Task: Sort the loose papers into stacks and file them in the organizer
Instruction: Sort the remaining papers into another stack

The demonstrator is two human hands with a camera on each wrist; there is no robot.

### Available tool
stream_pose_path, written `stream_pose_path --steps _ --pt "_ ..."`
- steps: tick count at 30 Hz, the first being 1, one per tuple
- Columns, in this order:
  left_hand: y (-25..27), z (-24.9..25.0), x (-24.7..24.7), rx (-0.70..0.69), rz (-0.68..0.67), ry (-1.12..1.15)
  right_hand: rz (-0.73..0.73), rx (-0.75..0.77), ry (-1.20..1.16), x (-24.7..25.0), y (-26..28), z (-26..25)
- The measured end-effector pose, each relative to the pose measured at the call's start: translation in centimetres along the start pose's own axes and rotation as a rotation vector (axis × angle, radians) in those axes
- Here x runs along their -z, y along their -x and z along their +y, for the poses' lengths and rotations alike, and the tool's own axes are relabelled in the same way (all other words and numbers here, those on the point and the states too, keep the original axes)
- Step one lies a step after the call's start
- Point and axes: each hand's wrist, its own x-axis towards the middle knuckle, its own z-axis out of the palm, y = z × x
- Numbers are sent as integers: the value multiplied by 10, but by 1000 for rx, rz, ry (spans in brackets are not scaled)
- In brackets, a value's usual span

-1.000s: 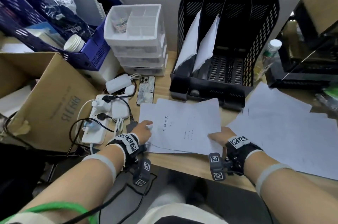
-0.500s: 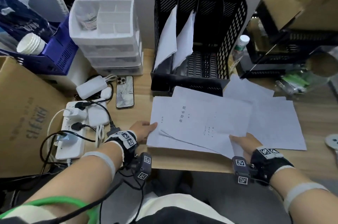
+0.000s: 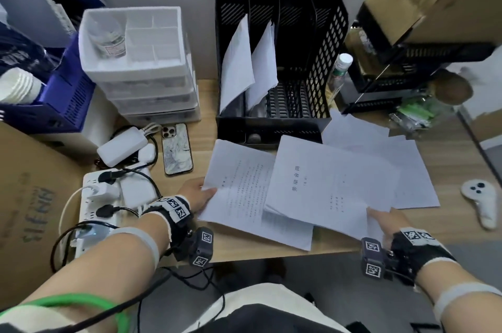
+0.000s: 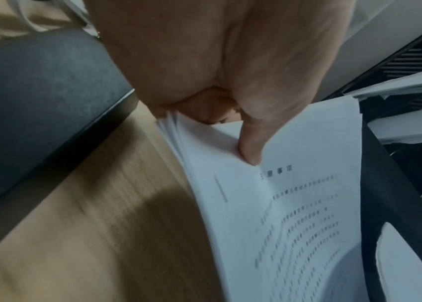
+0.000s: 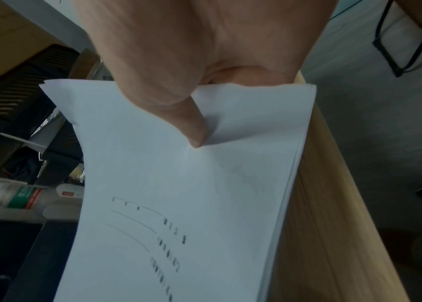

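Now, papers in both hands over the desk (image 3: 206,115);
Left hand (image 3: 196,195): thumb on top, fingers under, pinching the left sheaf (image 3: 239,191) at its left edge; dense printed lines on the top page, too blurred to read;
Right hand (image 3: 381,220): thumb pressed on the right sheaf (image 3: 328,183), gripping its near corner; a short vertical heading in Chinese characters, not legible;
Overlap: right sheaf lies over the left one's right edge;
Organizer (image 3: 320,66): black mesh, just behind; two sheets (image 3: 248,66) lean in its left slots;
Loose pages (image 3: 407,167): spread right of the sheaves;
Phone (image 3: 176,149): face-down, left of the papers.
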Motion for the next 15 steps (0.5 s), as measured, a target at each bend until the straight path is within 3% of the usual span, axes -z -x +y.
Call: stream_pose_path --steps 5,10,15 --pt "3 8 2 -19 -13 32 -154 -17 -25 -26 8 -5" --pt "11 16 -8 -28 -29 121 -306 36 152 -58 11 -6" --pt "5 1 -9 40 -63 31 -289 105 196 -72 42 -15"
